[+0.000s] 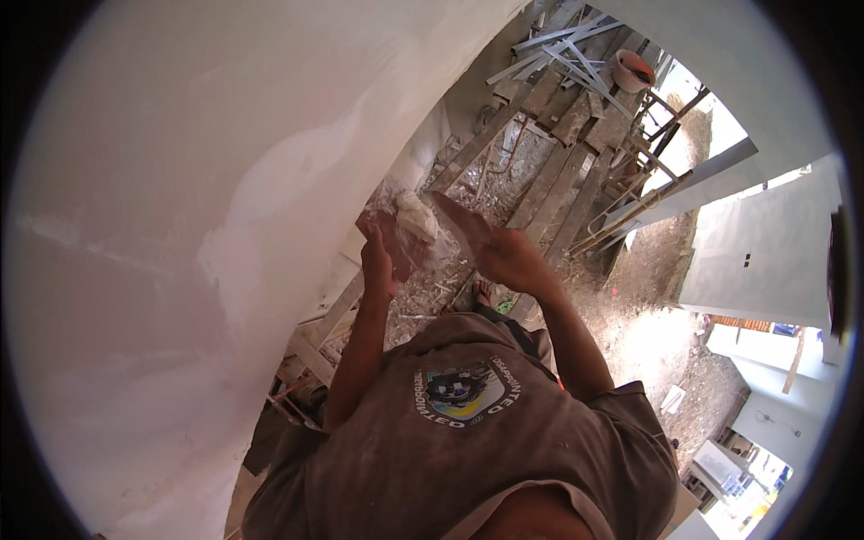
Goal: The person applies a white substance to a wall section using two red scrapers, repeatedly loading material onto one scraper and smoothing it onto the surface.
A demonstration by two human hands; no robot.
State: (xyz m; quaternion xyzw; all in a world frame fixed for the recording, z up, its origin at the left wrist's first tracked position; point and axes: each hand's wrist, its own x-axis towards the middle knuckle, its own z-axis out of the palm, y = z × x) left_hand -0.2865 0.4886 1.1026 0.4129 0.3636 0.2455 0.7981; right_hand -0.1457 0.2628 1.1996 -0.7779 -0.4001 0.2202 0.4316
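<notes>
In front of my body, my left hand (379, 265) grips a reddish-brown flat board (402, 252) by its edge. A lump of off-white plaster (416, 217) sits on this board, with pale smears around it. My right hand (515, 263) is closed round the handle of a flat-bladed trowel (461, 221), whose blade points toward the plaster. Whether the blade touches the lump I cannot tell. Close on the left rises a wall (162, 225) with whiter, uneven patches of plaster on its surface.
Wooden planks (555, 193) run away over rubble-strewn ground. Metal strips (576, 54) lie piled at the far end beside a pinkish bucket (633, 72). Poles (643, 202) and timbers stand to the right. A white wall (765, 261) is farther right. Timber (310, 358) lies low beside my left arm.
</notes>
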